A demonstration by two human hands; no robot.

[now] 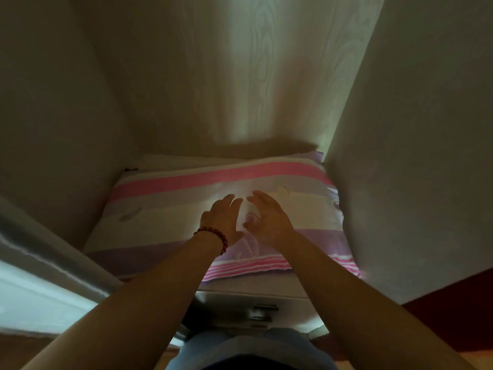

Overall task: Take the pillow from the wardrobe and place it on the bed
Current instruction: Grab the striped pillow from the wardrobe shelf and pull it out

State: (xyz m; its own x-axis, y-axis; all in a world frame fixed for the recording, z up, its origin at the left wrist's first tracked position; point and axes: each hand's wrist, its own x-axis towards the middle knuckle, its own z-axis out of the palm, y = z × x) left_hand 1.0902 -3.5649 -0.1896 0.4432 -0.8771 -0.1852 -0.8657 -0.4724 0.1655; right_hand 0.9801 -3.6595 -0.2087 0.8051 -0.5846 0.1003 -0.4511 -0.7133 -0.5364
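Observation:
A striped pillow (165, 209) in pink, white, cream and lilac lies flat inside the wardrobe (218, 76), filling the compartment from side wall to side wall. My left hand (222, 220), with a red bead bracelet at the wrist, hovers over the pillow's middle, fingers apart. My right hand (269, 218) is just beside it, fingers spread, thumb curled in. Both hands are close together above the pillow and hold nothing. Whether the palms touch the fabric is unclear.
The wardrobe's left wall (53, 116) and right wall (413, 156) close in tightly on the pillow. An open door edge (48, 260) juts out at the lower left. Drawers with metal handles (264, 311) sit below the pillow's shelf. Dark red floor (458, 297) lies to the right.

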